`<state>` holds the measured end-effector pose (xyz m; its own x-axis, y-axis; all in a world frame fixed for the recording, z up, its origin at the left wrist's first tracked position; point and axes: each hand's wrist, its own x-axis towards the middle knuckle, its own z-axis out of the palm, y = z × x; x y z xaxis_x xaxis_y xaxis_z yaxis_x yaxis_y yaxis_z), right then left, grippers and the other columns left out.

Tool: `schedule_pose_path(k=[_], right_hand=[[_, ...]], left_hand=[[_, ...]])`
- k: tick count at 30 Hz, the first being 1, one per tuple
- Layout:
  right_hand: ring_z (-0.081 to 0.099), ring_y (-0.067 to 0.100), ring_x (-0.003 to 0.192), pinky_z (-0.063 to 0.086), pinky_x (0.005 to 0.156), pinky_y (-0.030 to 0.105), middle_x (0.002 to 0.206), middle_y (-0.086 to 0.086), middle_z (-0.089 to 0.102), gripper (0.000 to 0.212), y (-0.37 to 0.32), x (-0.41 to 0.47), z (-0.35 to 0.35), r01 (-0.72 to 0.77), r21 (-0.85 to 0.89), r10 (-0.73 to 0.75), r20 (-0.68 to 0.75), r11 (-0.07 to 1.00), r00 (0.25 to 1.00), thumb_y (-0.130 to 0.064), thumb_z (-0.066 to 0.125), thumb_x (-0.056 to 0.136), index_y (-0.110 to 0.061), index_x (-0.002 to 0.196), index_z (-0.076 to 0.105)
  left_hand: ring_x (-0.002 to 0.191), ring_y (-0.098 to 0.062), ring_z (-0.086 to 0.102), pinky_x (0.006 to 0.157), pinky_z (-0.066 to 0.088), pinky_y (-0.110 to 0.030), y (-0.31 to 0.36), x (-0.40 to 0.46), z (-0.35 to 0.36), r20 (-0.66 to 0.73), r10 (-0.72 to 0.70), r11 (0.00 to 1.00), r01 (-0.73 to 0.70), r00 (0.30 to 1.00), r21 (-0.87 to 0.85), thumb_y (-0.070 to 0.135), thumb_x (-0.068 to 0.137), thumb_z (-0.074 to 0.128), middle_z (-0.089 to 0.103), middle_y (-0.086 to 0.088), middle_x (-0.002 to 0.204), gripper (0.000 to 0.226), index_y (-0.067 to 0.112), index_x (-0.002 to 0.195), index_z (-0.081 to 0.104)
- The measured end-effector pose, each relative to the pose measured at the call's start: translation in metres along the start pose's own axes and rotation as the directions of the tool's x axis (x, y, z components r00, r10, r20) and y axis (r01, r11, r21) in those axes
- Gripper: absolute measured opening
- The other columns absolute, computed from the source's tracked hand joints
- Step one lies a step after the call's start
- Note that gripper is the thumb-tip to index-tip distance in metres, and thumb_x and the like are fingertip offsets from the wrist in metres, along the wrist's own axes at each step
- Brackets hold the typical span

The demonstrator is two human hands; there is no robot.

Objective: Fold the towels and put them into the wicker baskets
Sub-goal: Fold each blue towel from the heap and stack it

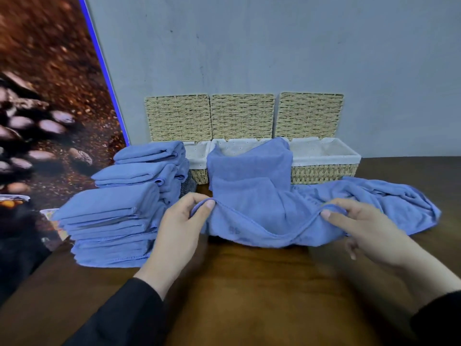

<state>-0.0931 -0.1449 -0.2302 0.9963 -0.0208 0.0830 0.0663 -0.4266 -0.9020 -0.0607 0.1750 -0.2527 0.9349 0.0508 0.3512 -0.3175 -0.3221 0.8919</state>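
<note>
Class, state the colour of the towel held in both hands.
Blue towel, pinched by the left hand and right hand; head view.

Two bare hands, no rings, watch or gloves visible. Left hand (178, 228) with short, plain thumbnail. Right hand (366, 229) with short, plain nails. Black long sleeves on both forearms, ending at the wrists: left sleeve (124, 318) loosely creased matte fabric, right sleeve (439, 318) cut off by the edge.

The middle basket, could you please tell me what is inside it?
The middle basket shows a white dotted lining, and a blue towel drapes over its front rim, its near edge pinched by both hands. The towel hides the basket's floor, so any contents cannot be seen.
</note>
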Motion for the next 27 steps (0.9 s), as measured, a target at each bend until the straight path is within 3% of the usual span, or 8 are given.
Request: schedule_pose_path(k=[6, 9, 12, 15, 17, 20, 22, 27], right_hand=[[0.046, 0.026, 0.044, 0.040, 0.045, 0.031, 0.085, 0.017, 0.057, 0.034, -0.007, -0.016, -0.021, -0.028, -0.321, 0.139, 0.327, 0.947, 0.935, -0.043, 0.060, 0.098, -0.009, 0.095, 0.062], [0.055, 0.028, 0.048, 0.044, 0.050, 0.030, 0.081, 0.018, 0.051, 0.037, -0.013, -0.011, -0.023, -0.072, -0.360, 0.198, 0.326, 0.930, 0.924, -0.042, 0.058, 0.101, -0.006, 0.098, 0.056], [0.058, 0.019, 0.057, 0.056, 0.060, 0.035, 0.083, 0.011, 0.038, 0.029, -0.028, 0.004, -0.013, -0.160, -0.095, 0.172, 0.135, 0.983, 0.976, -0.029, 0.058, 0.103, -0.005, 0.087, 0.054], [0.068, 0.016, 0.079, 0.061, 0.081, 0.049, 0.086, 0.019, 0.060, 0.022, -0.059, 0.030, -0.016, 0.066, 0.027, -0.057, -0.240, 0.997, 0.969, -0.025, 0.053, 0.104, -0.022, 0.086, 0.066], [0.062, 0.009, 0.077, 0.055, 0.079, 0.044, 0.081, -0.002, 0.065, 0.017, -0.087, 0.039, -0.027, 0.335, -0.116, -0.345, -0.511, 0.935, 0.787, -0.032, 0.051, 0.100, -0.033, 0.087, 0.062], [0.046, 0.000, 0.066, 0.040, 0.066, 0.027, 0.072, -0.014, 0.052, 0.018, -0.112, 0.023, -0.037, 0.547, -0.207, -0.541, -0.622, 0.811, 0.567, -0.033, 0.049, 0.100, -0.040, 0.085, 0.055], [0.041, 0.003, 0.061, 0.035, 0.059, 0.025, 0.068, -0.008, 0.050, 0.021, -0.099, 0.009, -0.036, 0.548, -0.222, -0.565, -0.558, 0.807, 0.608, -0.030, 0.051, 0.101, -0.041, 0.085, 0.058], [0.052, 0.011, 0.061, 0.044, 0.059, 0.020, 0.073, -0.001, 0.064, 0.018, -0.020, -0.022, -0.019, 0.290, -0.368, -0.353, -0.114, 0.883, 0.929, -0.015, 0.057, 0.100, -0.020, 0.090, 0.070]], left_hand=[[0.054, -0.007, 0.032, 0.053, 0.024, -0.023, 0.005, 0.007, -0.017, 0.280, -0.068, 0.923, -0.046, 0.958, 0.381, 0.032, 0.101, 0.057, 0.032, 0.002, 0.059, 0.041, 0.002, 0.075, 0.048], [0.056, -0.013, 0.035, 0.055, 0.026, -0.030, 0.006, 0.019, -0.022, 0.316, -0.114, 0.862, -0.064, 0.942, 0.503, 0.035, 0.102, 0.053, 0.035, -0.003, 0.062, 0.043, 0.001, 0.076, 0.047], [0.062, -0.022, 0.054, 0.056, 0.041, -0.035, 0.027, 0.043, -0.016, 0.186, -0.037, 0.760, -0.094, 0.982, 0.643, 0.038, 0.101, 0.052, 0.051, -0.004, 0.062, 0.037, 0.007, 0.083, 0.060], [0.067, -0.025, 0.052, 0.052, 0.058, -0.046, 0.072, 0.072, -0.007, -0.007, -0.017, 0.971, 0.019, 1.000, 0.237, 0.029, 0.103, 0.053, 0.049, -0.008, 0.070, 0.031, 0.004, 0.086, 0.060], [0.073, -0.019, 0.048, 0.061, 0.061, -0.052, 0.103, 0.090, -0.016, -0.212, 0.076, 0.995, -0.089, 0.974, -0.053, 0.028, 0.102, 0.053, 0.048, -0.006, 0.074, 0.027, 0.007, 0.087, 0.061], [0.072, -0.013, 0.044, 0.078, 0.054, -0.050, 0.130, 0.091, -0.031, -0.333, 0.298, 0.953, -0.300, 0.895, 0.047, 0.041, 0.099, 0.050, 0.048, -0.001, 0.071, 0.038, 0.008, 0.082, 0.056], [0.069, -0.011, 0.044, 0.071, 0.049, -0.037, 0.126, 0.069, -0.032, -0.310, 0.393, 0.919, -0.374, 0.866, 0.123, 0.035, 0.102, 0.050, 0.050, -0.005, 0.070, 0.034, 0.008, 0.083, 0.059], [0.059, -0.007, 0.048, 0.058, 0.038, -0.021, 0.047, -0.003, -0.028, 0.015, 0.295, 0.938, -0.292, 0.956, 0.187, 0.038, 0.103, 0.050, 0.055, 0.004, 0.061, 0.032, 0.016, 0.084, 0.064]])
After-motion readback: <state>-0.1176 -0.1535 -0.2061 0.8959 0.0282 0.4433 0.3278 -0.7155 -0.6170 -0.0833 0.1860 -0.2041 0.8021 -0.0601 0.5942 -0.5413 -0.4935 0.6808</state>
